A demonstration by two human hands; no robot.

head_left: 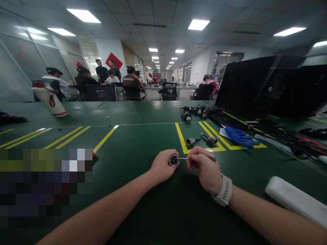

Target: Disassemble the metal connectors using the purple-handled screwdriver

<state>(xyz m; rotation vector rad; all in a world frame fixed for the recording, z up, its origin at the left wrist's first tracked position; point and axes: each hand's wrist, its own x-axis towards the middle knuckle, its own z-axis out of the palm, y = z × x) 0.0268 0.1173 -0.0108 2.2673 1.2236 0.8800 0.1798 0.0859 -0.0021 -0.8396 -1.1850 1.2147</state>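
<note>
My left hand (165, 165) is closed around a round metal cup-shaped part (174, 160), its open mouth turned toward me. Inside the mouth it looks dark, with some detail too small to make out. My right hand (204, 168) pinches a thin screwdriver (182, 158), its dark handle end showing behind the fingers. The slim shaft points left, and its tip reaches the rim or inside of the cup; which one I cannot tell. Just beyond my hands lie two similar metal cups with shanks, a left one (190, 141) and a right one (211, 140).
Yellow tape marks the green table (143, 139). Rightward lie a blue glove (238, 136), cables (293, 148) and a white bar-shaped object (293, 195). Dark tools (199, 110) sit farther back near black monitors (247, 81). A paper cup (51, 102) stands left; several people sit beyond.
</note>
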